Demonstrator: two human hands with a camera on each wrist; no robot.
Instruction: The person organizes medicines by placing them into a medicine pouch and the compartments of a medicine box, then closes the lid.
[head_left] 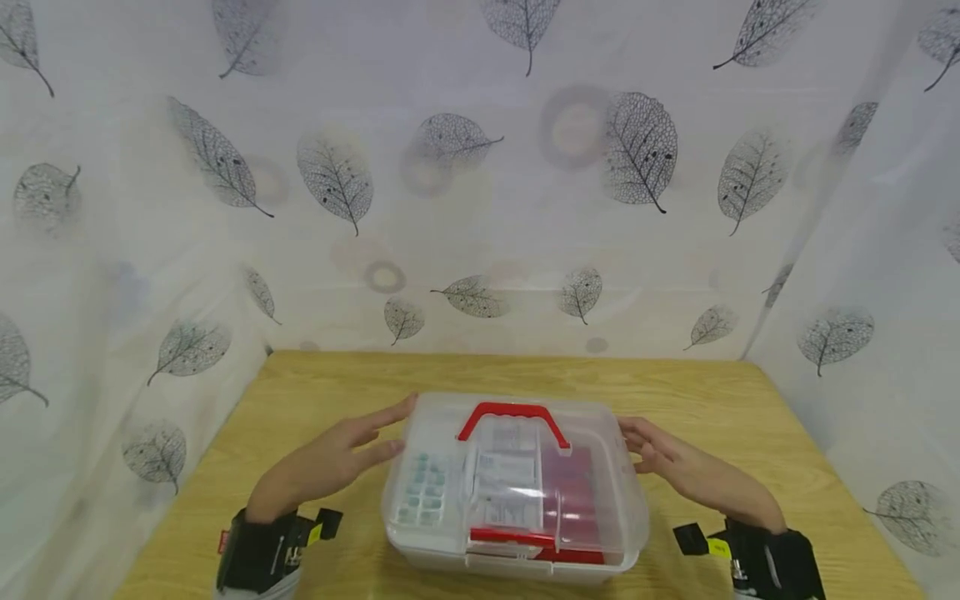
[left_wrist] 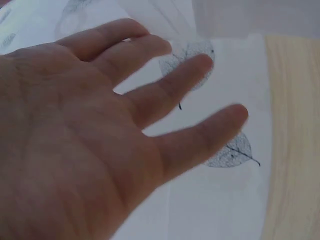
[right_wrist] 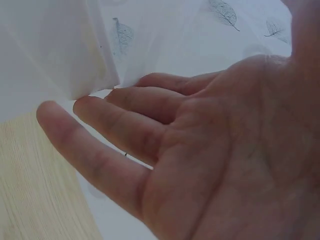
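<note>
A clear plastic storage box (head_left: 450, 546) with a red handle (head_left: 517, 410) and a red front latch (head_left: 513, 538) stands on the table, its lid down. Through the lid show green-and-white blister packs (head_left: 423, 492), white printed packets (head_left: 508, 487) and a dark red item (head_left: 573, 492). At the box's left side is my left hand (head_left: 330, 458), fingers extended and fingertips right at its edge. My right hand (head_left: 682, 467) is at the opposite side, fingers loosely extended by the wall. Both wrist views show the palms (left_wrist: 75, 145) with fingers spread near the translucent box wall (right_wrist: 55, 45).
The wood-grain table (head_left: 337, 375) reaches back to a white curtain (head_left: 480, 225) printed with grey leaves, which also hangs along the left and right sides. Black straps (head_left: 258, 554) with small devices are on both wrists.
</note>
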